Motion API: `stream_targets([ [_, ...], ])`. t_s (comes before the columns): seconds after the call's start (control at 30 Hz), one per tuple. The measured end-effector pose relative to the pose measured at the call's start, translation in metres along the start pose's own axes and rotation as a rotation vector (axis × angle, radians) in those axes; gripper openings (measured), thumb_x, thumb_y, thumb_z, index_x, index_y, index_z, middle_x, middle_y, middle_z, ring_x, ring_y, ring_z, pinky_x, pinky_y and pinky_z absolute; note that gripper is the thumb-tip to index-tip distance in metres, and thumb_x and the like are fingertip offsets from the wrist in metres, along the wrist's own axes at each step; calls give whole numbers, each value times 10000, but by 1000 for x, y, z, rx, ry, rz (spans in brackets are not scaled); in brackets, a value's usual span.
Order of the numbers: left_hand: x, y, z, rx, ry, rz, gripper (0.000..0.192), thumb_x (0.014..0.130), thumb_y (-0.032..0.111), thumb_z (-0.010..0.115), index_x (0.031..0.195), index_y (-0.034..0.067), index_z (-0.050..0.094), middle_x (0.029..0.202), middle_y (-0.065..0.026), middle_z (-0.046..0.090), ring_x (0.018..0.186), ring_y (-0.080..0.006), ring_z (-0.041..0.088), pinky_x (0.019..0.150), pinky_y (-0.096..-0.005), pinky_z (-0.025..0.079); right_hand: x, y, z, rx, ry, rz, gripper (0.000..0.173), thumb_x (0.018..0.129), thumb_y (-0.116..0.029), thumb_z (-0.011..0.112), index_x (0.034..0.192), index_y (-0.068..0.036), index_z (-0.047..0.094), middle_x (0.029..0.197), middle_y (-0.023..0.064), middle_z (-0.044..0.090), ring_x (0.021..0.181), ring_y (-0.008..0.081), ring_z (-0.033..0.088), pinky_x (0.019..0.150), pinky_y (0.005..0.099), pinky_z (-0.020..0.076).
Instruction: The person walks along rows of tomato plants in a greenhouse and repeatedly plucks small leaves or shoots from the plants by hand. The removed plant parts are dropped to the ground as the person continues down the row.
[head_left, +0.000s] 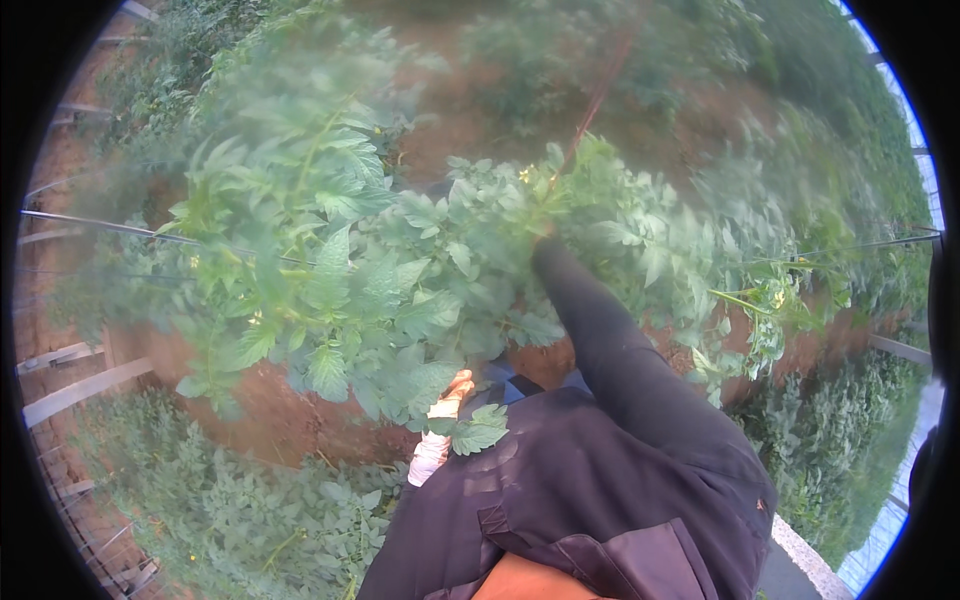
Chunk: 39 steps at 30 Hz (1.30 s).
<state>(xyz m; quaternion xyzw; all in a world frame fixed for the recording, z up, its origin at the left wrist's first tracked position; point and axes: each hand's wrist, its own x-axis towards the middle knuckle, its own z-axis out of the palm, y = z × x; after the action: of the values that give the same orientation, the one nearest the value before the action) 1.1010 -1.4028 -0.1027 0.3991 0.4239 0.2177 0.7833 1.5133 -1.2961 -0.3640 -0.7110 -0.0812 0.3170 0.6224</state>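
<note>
In front of me stands a row of leafy tomato plants (405, 292) with small yellow flowers (525, 175). My right arm in a dark sleeve (619, 337) reaches into the foliage. Only a blurred bit of my right hand (545, 229) shows beyond the cuff, and leaves hide its fingers. Just above it a reddish string (596, 97) rises from the plant top. My left hand (448, 403), in a stained pale glove, is low by my dark jacket (570, 465). A tomato leaf (478, 430) partly covers it, and its grip is unclear.
A taut wire (112, 223) crosses at the left, and another wire (862, 244) runs at the right. Brown soil (300, 416) lies between the rows. More plants (255, 502) grow at the lower left. Pale bars (86, 390) stand along the left edge.
</note>
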Motion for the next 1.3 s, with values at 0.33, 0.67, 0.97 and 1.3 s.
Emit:
stream_targets([
  [0.33,10,-20,-33,-275,-107,-196,349,808,-45,624,1150,-31,554,1158,-160,596,1015,-252,598,886,-319,495,-60,-97,-40,-660,58,-45,294,880,-275,499,926,-29,653,937,168,664,917,321,630,788,405,488],
  [0.67,28,27,-1,-270,-512,-163,491,821,-154,541,1273,35,511,1279,-80,541,1121,-167,566,881,-217,485,-85,-146,-48,-932,70,-46,270,885,-242,478,958,-49,652,944,143,667,927,303,631,811,404,495],
  [0.97,9,50,67,-42,-136,-81,310,821,-76,614,1127,-36,590,1141,-151,613,949,-181,630,871,-248,498,-140,-142,-92,-703,216,-74,252,853,-250,553,979,-47,634,856,135,670,803,291,648,812,416,484],
  [1.3,33,57,138,194,-228,-157,230,841,-24,624,1071,-27,610,1009,-86,659,857,-134,635,814,-237,512,-362,-280,-208,-545,-472,-495,196,853,-117,575,1003,-33,669,1020,182,621,976,286,611,818,374,499],
])
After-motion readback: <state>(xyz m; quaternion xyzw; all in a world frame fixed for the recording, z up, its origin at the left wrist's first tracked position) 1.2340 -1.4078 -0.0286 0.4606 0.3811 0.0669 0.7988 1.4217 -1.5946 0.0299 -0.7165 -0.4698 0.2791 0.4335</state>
